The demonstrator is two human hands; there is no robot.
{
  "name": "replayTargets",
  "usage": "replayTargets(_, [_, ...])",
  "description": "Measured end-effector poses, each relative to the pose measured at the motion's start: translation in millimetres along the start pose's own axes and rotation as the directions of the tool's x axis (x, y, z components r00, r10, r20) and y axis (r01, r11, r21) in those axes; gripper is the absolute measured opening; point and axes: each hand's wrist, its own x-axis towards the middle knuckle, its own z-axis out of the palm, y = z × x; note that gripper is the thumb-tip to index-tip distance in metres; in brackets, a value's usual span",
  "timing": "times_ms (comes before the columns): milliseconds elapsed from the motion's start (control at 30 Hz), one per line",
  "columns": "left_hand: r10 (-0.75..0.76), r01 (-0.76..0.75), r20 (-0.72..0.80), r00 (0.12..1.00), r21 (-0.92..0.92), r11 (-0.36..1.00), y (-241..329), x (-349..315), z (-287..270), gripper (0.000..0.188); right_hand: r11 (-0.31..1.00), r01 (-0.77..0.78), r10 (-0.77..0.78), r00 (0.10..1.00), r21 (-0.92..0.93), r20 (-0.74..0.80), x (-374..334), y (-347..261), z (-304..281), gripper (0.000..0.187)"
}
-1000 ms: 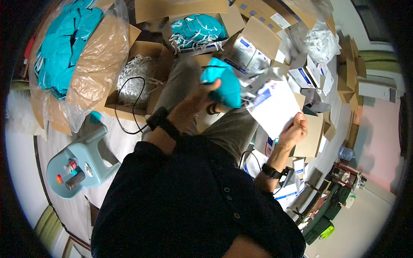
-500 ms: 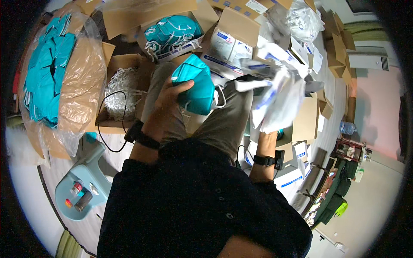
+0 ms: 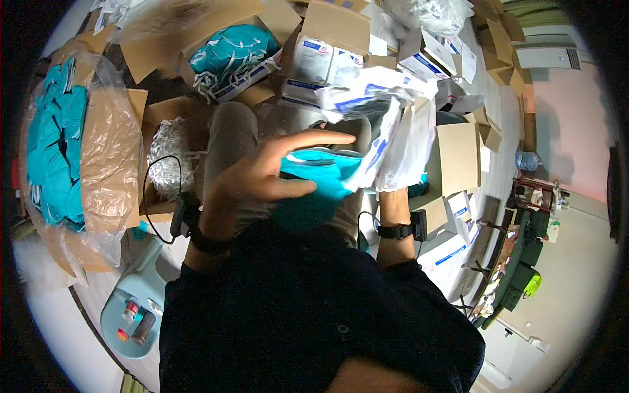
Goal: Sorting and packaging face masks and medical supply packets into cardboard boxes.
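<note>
teal mask (image 3: 314, 180) now entering white pouch (image 3: 386, 131), both hands gripping

The right hand (image 3: 393, 190) is hidden behind the crinkled white-and-blue plastic pouch (image 3: 386, 131), which also covers one end of the folded teal fabric mask (image 3: 321, 180).

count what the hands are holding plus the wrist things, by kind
teal mask in left hand: 1
white plastic packet held by right hand: 1
dark wristbands, left and right: 2
total: 4
</note>
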Motion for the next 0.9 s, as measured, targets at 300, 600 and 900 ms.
replayTargets(300, [-0.128, 0.096, 0.053, 0.990, 0.396, 0.913, -9, 7, 5, 0.056, 0.974, -0.002, -0.023, 0.994, -0.227, -0.105, -1, -5, -16, 0.013])
replayTargets(600, [-0.390, 0.418, 0.178, 0.903, -0.168, 0.893, -28, -19, -9, 0.083, 0.728, 0.349, -0.460, 0.887, -0.591, -0.043, -11, -13, 8, 0.012])
replayTargets(900, [-0.600, 0.606, 0.083, 0.796, -0.104, 0.789, -33, -37, -12, 0.070, 0.798, 0.259, -0.318, 0.948, -0.544, -0.015, -16, -6, 31, 0.014])
